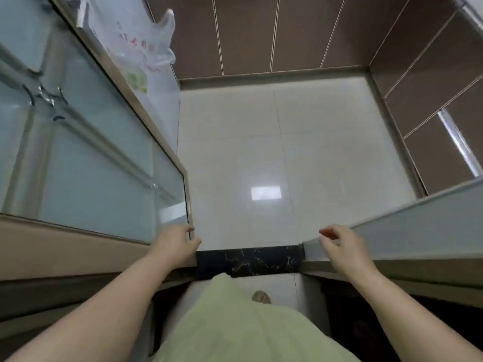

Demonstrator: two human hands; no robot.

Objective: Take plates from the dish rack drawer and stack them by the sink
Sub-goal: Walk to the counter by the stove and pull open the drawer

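Hands: two, both reaching forward from bare forearms, well apart.
Left hand [174,244]: resting against the near corner of the left glass door [99,163], fingers [189,229] curling onto the frame edge, thumb pressing by the corner; grasping the door edge loosely.
Right hand [342,248]: hovering just beside the end of the right glass door [418,226], fingers [329,234] spread and slightly curled, released, gripping nothing.
Glass doors: two frosted panels in metal frames, one at each side, standing apart with the gap between them.
Threshold [248,261]: one dark marbled strip lying between the two door ends, crossing the gap.
Floor [287,152]: pale glossy tiles stretching beyond the threshold, one bright rectangular reflection showing on them.
Walls [261,32]: brown tiles with thin pale joints, meeting at a far right corner.
Plastic bag [146,48]: one translucent bag with red print, hanging or leaning at the far left beside the door frame; which, cannot tell.
Clothing [235,322]: pale green garment filling the lower middle, one foot [260,297] peeking below it.
Plates, dish rack drawer, sink: not appearing anywhere in view.
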